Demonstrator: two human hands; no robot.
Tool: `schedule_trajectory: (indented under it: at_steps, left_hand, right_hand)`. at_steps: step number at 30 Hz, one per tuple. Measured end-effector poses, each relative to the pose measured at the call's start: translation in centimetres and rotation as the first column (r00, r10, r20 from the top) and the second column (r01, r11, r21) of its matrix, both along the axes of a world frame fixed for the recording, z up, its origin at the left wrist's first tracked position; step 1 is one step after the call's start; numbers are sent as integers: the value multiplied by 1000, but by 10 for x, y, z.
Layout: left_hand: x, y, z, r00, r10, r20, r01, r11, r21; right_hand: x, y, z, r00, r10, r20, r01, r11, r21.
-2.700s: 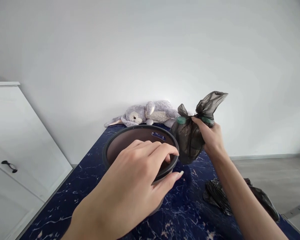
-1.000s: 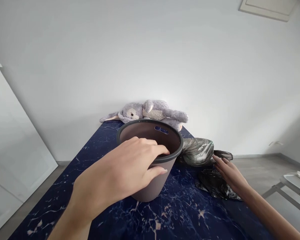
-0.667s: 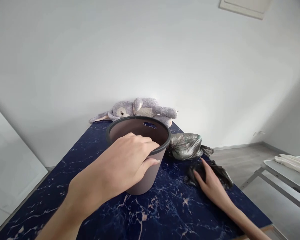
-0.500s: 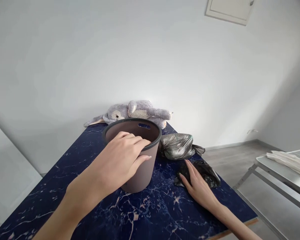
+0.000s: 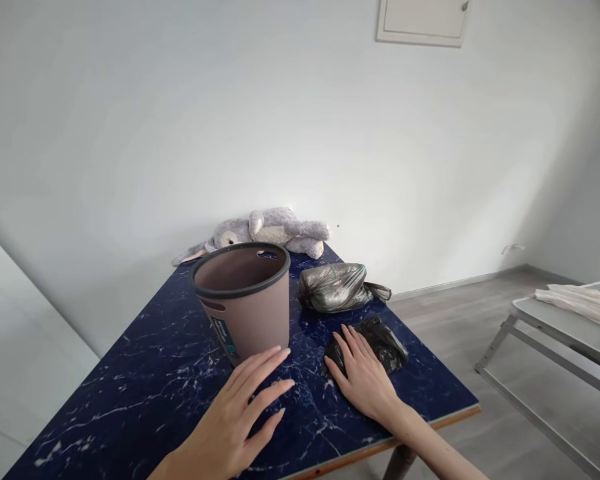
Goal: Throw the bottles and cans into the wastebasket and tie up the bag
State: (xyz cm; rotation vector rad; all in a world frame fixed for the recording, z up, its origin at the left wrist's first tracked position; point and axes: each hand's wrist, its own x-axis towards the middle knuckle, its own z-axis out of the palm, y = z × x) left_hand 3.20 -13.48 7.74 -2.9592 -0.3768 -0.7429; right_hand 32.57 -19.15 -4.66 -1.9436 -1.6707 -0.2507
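A brownish-mauve waste bin (image 5: 260,313) with a dark rim and a teal label stands upright on the blue marbled table (image 5: 145,373). Just in front of its base, my left hand (image 5: 240,407) has its fingers apart and holds nothing. My right hand (image 5: 357,367) lies with spread fingers on a crumpled black plastic bag (image 5: 387,340). Behind that bag rests a filled, knotted dark plastic bag (image 5: 335,287), with pale contents showing through. It sits to the right of the bin.
A grey plush rabbit (image 5: 275,230) lies at the table's far end by the wall. On the right, a metal-framed folding table (image 5: 570,320) holds white fabric or plastic (image 5: 580,303). A white panel (image 5: 35,353) stands at the left. The near table edge has wooden trim (image 5: 340,463).
My left hand has let go of the bin's rim and come down toward me. The bin's label and front handle slot now show. My right hand remains on the black bag.
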Motion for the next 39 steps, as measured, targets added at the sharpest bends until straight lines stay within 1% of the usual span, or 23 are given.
schedule_trajectory:
  at_steps: [2,4,8,11,18,23,25,27,30,33,35,37,39]
  left_hand:
    - [-12,-2,-14,996,25,-81,-28,999,-44]
    - [-21,-3,-24,988,55,-146,-69,994,-90]
    - [-28,-5,-34,964,140,-226,-187,962,-201]
    - [-26,-8,-36,955,176,-237,-237,937,-256]
    - [-27,-15,-37,954,221,-204,-281,896,-343]
    - [-34,-17,-41,940,295,-172,-340,852,-398]
    - [-36,-17,-42,940,305,-152,-341,843,-415]
    - [-38,-18,-42,943,304,-134,-332,839,-432]
    - [-38,-19,-41,943,307,-128,-331,821,-466]
    - [-38,-21,-38,942,316,-115,-330,804,-494]
    - [-38,-21,-37,940,325,-104,-330,793,-512]
    - [-39,-20,-37,939,328,-99,-328,775,-540]
    - [-41,-18,-37,938,333,-93,-323,749,-578]
  right_hand:
    - [-7,-6,3,1000,26,1,-26,1000,-1]
    - [-13,-12,5,999,45,0,-45,999,-4]
    - [-28,-21,9,997,74,4,-74,997,-23]
    - [-41,-26,13,996,90,5,-89,995,-40]
    - [-71,-32,15,991,129,-31,-129,991,-21]
    - [-82,-31,11,982,166,-87,-160,984,76]
    - [-87,-29,11,973,192,-125,-178,977,117]
    - [-94,-28,15,961,223,-161,-198,967,161]
    - [-109,-27,26,940,258,-223,-205,950,235]
    - [-122,-29,42,919,249,-307,-150,938,312]
    - [-126,-34,52,897,214,-387,-75,936,344]
    - [-125,-43,59,862,148,-484,44,931,362]
    - [-120,-56,59,812,69,-580,198,902,384]
